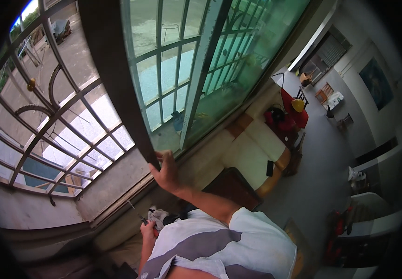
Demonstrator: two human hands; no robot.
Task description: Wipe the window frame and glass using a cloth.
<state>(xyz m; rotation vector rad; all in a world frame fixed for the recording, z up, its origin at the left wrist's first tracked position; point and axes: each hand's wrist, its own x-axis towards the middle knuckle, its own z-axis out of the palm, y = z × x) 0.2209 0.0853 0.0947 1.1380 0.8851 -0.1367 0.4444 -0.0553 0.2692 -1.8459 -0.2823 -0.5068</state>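
My right hand grips the lower edge of a dark-framed sliding window sash, its fingers closed round the frame just above the sill track. Lower down, my left hand is closed on a small tool with a grey metal end and a bit of red at the handle; its exact kind is hard to make out. Next to that hand lies a crumpled whitish-grey cloth. Greenish window glass stands to the right of my right hand.
Metal window bars stand outside on the left. Below the window runs a pale sofa with a dark phone on it and a dark brown panel beside it. A yellow helmet sits on something red. Wooden chairs stand farther off.
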